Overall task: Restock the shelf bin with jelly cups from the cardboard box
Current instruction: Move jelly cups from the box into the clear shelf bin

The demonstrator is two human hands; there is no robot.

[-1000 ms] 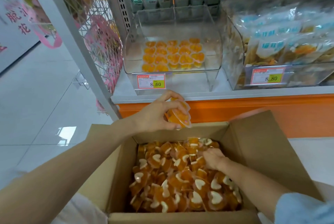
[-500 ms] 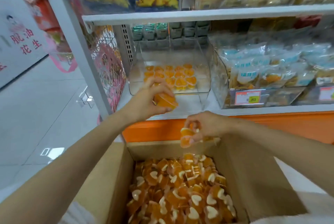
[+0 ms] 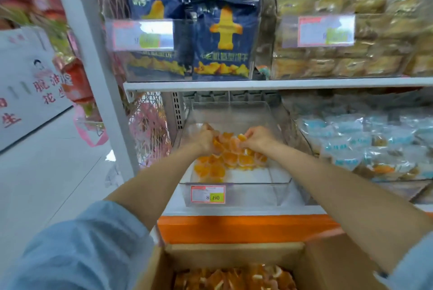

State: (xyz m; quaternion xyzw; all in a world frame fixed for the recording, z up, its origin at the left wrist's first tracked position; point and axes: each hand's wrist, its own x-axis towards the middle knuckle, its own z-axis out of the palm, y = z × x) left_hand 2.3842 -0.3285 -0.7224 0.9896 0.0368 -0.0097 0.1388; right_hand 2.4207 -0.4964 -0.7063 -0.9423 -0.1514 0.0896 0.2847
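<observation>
Jelly cups (image 3: 225,160), all orange, lie in a heap in the clear shelf bin (image 3: 234,192), mostly at its middle and back. Both of the person's arms reach into the bin. The left grip (image 3: 203,142) rests on the heap, fingers clamped on one of the cups. The right grip (image 3: 257,138) is just beside it, fingers bent down onto the cups. It is too blurry to tell if it holds one. A price tag (image 3: 208,194) sticks to the bin's front. More cups fill the cardboard box (image 3: 234,248) below the shelf (image 3: 234,210). Blue bags (image 3: 225,39) stand higher up.
</observation>
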